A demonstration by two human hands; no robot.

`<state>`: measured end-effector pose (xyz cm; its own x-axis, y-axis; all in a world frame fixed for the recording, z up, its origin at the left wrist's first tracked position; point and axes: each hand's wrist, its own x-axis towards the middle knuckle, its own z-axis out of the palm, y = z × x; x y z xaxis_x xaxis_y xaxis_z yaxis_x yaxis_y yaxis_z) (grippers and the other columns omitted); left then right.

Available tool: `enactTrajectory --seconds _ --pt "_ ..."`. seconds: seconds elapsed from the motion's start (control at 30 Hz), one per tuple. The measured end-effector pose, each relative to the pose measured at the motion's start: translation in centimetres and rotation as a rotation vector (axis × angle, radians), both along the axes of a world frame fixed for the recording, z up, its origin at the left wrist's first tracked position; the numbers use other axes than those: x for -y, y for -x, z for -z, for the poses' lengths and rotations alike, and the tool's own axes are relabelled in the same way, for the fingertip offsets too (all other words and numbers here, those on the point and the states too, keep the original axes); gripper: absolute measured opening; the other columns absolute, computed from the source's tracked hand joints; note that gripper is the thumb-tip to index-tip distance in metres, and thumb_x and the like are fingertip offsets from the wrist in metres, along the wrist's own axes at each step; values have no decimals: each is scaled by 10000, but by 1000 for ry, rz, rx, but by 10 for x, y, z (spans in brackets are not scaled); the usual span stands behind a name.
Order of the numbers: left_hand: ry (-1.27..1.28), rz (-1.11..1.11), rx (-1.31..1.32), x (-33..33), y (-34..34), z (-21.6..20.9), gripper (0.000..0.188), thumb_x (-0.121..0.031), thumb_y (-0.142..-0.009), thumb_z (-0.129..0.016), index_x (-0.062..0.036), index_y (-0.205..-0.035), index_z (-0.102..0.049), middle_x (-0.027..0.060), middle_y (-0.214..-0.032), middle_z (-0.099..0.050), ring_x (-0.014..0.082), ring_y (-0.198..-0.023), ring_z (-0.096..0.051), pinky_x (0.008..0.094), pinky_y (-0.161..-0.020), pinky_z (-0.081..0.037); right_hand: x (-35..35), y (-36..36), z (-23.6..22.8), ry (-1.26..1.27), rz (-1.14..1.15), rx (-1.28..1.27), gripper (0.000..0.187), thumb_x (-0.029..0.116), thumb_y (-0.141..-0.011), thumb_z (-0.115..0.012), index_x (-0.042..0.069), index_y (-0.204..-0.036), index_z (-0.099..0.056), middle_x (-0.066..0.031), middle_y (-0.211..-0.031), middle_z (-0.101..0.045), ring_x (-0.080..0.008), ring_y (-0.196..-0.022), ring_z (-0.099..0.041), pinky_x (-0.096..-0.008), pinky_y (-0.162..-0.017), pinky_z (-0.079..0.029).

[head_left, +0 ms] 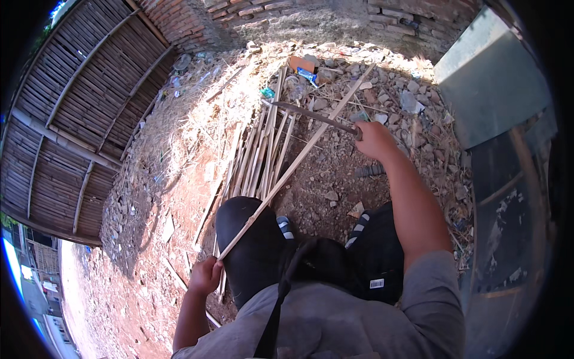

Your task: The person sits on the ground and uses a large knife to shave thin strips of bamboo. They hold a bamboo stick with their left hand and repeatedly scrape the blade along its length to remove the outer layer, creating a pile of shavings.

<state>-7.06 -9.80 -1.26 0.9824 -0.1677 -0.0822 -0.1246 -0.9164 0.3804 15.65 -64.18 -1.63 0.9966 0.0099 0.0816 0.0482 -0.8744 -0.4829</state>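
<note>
A wooden strip (299,160) is pinched by the left hand (205,275) across a knee (233,213), seemingly for steadiness, while a knife (311,112) is clenched in the right hand (375,141).

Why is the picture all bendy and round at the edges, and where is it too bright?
In the head view, the fisheye lens bends the slatted panel and leaves a dark, rounded border; also in the head view, sun glare washes out the straw left of centre, the soil between the sandals lies in shade, and the long strip looks fairly sharp.
</note>
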Motion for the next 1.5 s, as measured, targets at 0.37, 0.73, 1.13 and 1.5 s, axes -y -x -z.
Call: enactTrajectory --seconds 0.37,0.73,1.13,1.5 --pt "-133 -24 3 -14 13 -1 266 -264 -964 -611 -43 -822 -567 207 -706 -607 448 -679 -617 523 -602 -479 -23 7 -13 -1238 -38 -229 132 116 -911 -713 91 -1000 -618 -23 -830 -573 -79 -549 -512 -270 -541 -463" --pt "-146 13 94 -7 29 -23 285 -250 -866 -734 -44 -1015 -607 183 -911 -639 403 -841 -651 488 -728 -525 -39 19 -22 -1296 -161 -190 195 120 -920 -710 63 -1102 -674 -11 -831 -603 -80 -573 -546 -267 -553 -469" --pt "-20 -34 178 34 22 -11 225 -189 -964 -611 -29 -1122 -597 194 -857 -668 417 -804 -675 498 -684 -519 -31 30 -24 -677 -225 73 400 261 -880 -777 90 -1228 -676 -28 -759 -650 -128 -626 -606 -345 -588 -491" --pt "-85 -93 79 25 29 -4 252 -268 -976 -621 -38 -884 -572 239 -693 -633 474 -655 -638 537 -583 -485 -54 47 -36 92 -483 -50 275 312 -862 -743 83 -1001 -677 -134 -774 -675 -343 -764 -679 -476 -701 -515"
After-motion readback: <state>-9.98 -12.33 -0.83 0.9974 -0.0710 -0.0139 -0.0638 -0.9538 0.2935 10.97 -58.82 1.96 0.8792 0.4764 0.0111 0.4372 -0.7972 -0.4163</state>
